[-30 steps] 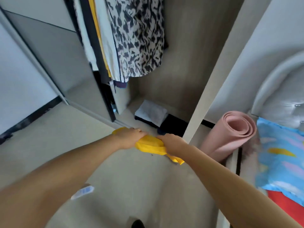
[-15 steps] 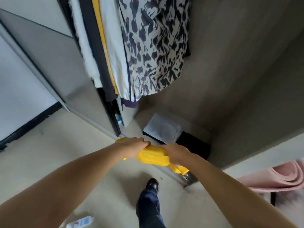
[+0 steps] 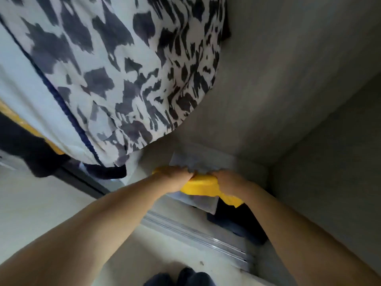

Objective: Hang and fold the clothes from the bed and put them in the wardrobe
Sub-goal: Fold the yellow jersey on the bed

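Here, dark shoe toes at bottom edge, then metal sliding-door track. Left hand and right hand, both curled tight, grip a folded yellow garment between them, held low inside the wardrobe over a folded grey cloth and a black folded item. Behind, a black-and-white patterned garment hangs against the wardrobe wall.

My arms are bare from above the elbow to the fingers, with no sleeve, watch or ring on my left hand or my right hand. Near the bottom edge, my dark navy trouser leg shows, its fabric blurred.
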A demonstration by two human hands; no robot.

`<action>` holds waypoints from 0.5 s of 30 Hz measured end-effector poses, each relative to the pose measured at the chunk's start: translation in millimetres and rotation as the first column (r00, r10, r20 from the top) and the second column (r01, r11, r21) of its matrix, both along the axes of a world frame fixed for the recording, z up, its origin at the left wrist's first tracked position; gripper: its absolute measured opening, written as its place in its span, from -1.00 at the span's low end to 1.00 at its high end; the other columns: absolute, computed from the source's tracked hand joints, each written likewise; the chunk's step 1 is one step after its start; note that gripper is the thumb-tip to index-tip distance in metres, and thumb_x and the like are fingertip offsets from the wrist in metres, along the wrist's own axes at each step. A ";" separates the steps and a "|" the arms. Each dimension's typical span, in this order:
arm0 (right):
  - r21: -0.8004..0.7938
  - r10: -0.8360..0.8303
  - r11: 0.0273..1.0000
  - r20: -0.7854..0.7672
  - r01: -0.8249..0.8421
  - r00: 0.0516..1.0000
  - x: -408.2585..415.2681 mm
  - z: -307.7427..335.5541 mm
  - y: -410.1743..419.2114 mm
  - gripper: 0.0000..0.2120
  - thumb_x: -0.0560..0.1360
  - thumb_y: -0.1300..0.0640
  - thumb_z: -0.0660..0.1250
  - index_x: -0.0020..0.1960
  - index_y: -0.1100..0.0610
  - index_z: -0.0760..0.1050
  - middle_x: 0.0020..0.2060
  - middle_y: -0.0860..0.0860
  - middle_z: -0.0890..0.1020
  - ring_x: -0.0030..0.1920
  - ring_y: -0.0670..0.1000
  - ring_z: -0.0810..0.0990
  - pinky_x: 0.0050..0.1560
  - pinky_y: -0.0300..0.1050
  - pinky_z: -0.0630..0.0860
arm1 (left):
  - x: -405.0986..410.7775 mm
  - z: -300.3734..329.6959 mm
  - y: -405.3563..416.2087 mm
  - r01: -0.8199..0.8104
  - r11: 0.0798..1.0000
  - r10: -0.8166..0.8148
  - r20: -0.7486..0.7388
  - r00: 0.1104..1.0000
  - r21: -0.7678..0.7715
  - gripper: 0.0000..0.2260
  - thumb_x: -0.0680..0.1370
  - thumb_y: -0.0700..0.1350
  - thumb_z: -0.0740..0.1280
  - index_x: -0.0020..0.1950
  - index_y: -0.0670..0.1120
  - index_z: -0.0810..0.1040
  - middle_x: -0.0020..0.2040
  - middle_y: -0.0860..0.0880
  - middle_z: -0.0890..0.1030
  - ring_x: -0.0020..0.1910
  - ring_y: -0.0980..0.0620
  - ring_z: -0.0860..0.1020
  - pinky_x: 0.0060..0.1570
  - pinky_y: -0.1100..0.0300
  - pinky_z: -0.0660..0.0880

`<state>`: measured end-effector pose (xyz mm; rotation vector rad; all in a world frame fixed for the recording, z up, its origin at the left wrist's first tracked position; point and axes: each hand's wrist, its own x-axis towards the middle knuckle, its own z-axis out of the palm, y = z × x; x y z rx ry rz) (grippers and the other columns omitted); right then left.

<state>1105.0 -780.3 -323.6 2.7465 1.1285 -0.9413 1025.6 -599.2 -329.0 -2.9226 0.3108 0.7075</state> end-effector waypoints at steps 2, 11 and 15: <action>0.047 -0.068 0.997 0.056 0.066 0.996 31.7 -44.9 8.4 -0.46 0.53 0.28 0.22 0.49 0.08 0.26 0.37 0.15 0.43 0.33 0.17 0.43 0.30 0.00 0.39 | 38.5 -46.0 8.6 0.030 0.996 -0.036 0.074 0.997 0.079 -0.45 0.57 -0.26 0.16 0.54 -0.04 0.12 0.34 -0.17 0.40 0.21 -0.22 0.49 0.05 -0.02 0.44; -0.018 -0.212 0.976 0.133 0.217 0.968 20.9 -284.3 35.4 -0.29 0.61 0.08 0.15 0.55 -0.12 -0.27 0.55 0.12 -0.20 0.52 0.30 -0.20 0.36 0.44 0.08 | 65.8 -298.4 48.2 0.031 0.996 -0.041 0.108 0.993 0.088 -0.30 0.60 -0.28 0.07 0.48 0.14 -0.35 0.56 -0.16 -0.23 0.52 -0.31 -0.15 0.36 -0.33 0.07; 0.006 -0.220 0.975 0.071 0.220 0.973 10.2 -339.6 29.2 -0.33 0.57 -0.32 -0.06 0.51 -0.20 -0.35 0.50 0.06 -0.40 0.47 0.29 -0.40 0.32 0.47 -0.27 | 53.7 -348.6 48.6 -0.047 0.998 0.043 0.100 0.994 0.036 -0.22 0.57 -0.30 0.10 0.45 0.19 -0.42 0.45 -0.06 -0.47 0.49 -0.27 -0.30 0.36 -0.37 0.01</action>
